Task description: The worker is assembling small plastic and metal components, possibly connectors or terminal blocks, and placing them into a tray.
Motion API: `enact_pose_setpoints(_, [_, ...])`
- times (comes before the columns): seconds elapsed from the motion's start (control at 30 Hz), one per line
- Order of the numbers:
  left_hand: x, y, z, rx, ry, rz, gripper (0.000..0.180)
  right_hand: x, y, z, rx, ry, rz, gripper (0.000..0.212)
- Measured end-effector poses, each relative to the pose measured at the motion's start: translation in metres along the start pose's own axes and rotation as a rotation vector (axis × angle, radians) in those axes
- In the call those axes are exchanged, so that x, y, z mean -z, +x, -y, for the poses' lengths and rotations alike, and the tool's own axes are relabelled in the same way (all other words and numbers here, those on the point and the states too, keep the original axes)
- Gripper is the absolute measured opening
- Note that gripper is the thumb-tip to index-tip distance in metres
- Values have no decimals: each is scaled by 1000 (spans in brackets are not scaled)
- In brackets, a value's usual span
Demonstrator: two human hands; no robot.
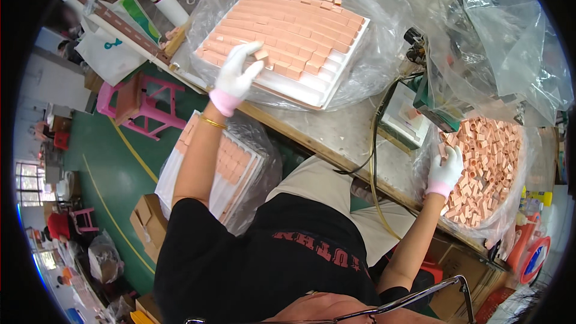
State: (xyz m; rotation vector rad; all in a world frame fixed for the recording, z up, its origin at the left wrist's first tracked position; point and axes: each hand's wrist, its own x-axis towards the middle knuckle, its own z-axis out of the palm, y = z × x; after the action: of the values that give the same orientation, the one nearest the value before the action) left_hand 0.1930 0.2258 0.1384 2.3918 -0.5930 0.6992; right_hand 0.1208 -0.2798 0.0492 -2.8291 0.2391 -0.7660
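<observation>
My left hand [236, 77], in a white glove with a pink cuff, pinches a small peach block [261, 54] between thumb and fingers. It hovers over the near-left edge of a white tray [321, 87] packed with rows of similar peach blocks [282, 21]. Part of the tray's near right side shows bare white ridges. At the right, my right hand [446, 171], gloved the same way, reaches into the left edge of a heap of loose peach blocks [483, 171]. Its fingers are curled, and a peach block shows between thumb and fingertips.
Clear plastic [384, 30] lies under the tray, and more plastic sheeting [498, 36] hangs at the upper right. Between tray and heap stands a small machine [405, 114] with a dark cable [375, 126]. Below left, another filled tray [231, 165] leans near a pink stool [147, 105].
</observation>
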Motion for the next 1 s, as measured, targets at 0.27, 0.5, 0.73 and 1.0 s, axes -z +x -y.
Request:
enact_pose_setpoints(0.27, [-135, -19, -115, 814, -1927, 351, 42, 39, -3, 137, 308, 788, 173, 30])
enact_pose_setpoints(0.5, [-161, -21, -154, 876, -1997, 316, 38, 54, 3, 131, 495, 525, 147, 39])
enact_pose_setpoints(0.73, [-182, -30, -177, 987, -2049, 302, 34, 50, -15, 115, 375, 457, 5, 43])
enact_pose_setpoints(1.0, [-179, -33, -183, 857, -2299, 430, 37, 33, -15, 118, 111, 801, 92, 41])
